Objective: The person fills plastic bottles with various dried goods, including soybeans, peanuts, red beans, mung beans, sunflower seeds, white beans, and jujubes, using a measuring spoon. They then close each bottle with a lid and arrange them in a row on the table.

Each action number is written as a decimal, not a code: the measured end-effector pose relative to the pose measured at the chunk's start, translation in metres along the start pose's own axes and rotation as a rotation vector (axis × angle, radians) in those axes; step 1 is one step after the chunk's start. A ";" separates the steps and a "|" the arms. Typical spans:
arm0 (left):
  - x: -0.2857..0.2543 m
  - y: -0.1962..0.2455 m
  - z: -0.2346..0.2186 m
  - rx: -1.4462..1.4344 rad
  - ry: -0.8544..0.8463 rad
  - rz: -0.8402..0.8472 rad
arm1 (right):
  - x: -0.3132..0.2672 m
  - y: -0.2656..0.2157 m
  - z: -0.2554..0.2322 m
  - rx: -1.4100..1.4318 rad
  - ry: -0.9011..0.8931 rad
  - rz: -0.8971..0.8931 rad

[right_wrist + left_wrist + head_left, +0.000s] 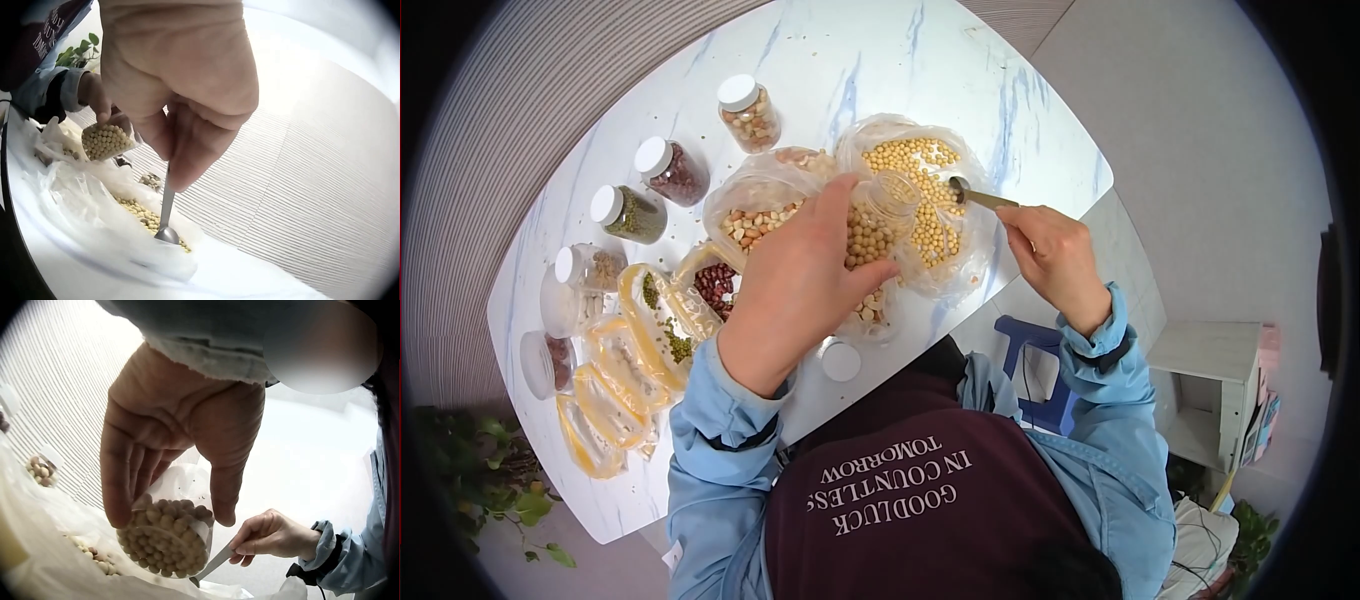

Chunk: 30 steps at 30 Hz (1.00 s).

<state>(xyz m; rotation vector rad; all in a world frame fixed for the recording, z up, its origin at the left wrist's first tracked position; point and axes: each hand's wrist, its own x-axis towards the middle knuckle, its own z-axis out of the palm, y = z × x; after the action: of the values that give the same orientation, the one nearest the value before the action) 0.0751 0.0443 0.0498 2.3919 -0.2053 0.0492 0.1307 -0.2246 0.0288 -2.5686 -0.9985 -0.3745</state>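
Observation:
My left hand [800,265] grips a clear plastic jar [165,540] by its sides, thumb and fingers around it. Soybeans fill much of the jar, which lies tilted with its uncovered mouth toward the right. Between thumb and fingers of my right hand [1055,255] is the handle of a metal spoon [167,212]. Its bowl is down at the soybeans [935,235] inside an open clear plastic bag [972,262]. Under my left hand, a bag of peanuts [750,228] is partly hidden. A loose white lid [841,361] lies near the table's front edge.
White-lidded jars of peanuts [752,125], red beans [675,173] and green beans [637,215] stand along the table's left. More jars and yellow-edged bags [610,400] lie nearer the front left. A blue stool [1040,385] stands beyond the table edge.

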 end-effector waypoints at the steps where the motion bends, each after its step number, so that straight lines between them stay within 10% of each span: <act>1: 0.000 0.000 0.000 -0.002 -0.002 -0.004 | -0.001 -0.003 0.002 0.060 0.012 0.064; 15: 0.001 0.002 0.000 0.007 0.008 -0.055 | 0.002 0.018 0.038 1.225 0.074 0.859; 30: 0.000 0.000 0.001 0.014 0.031 -0.026 | 0.008 0.032 0.039 1.691 -0.061 0.968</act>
<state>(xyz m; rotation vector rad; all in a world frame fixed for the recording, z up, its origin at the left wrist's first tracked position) 0.0754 0.0434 0.0492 2.4060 -0.1601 0.0757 0.1628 -0.2253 -0.0104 -1.1376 0.1617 0.5928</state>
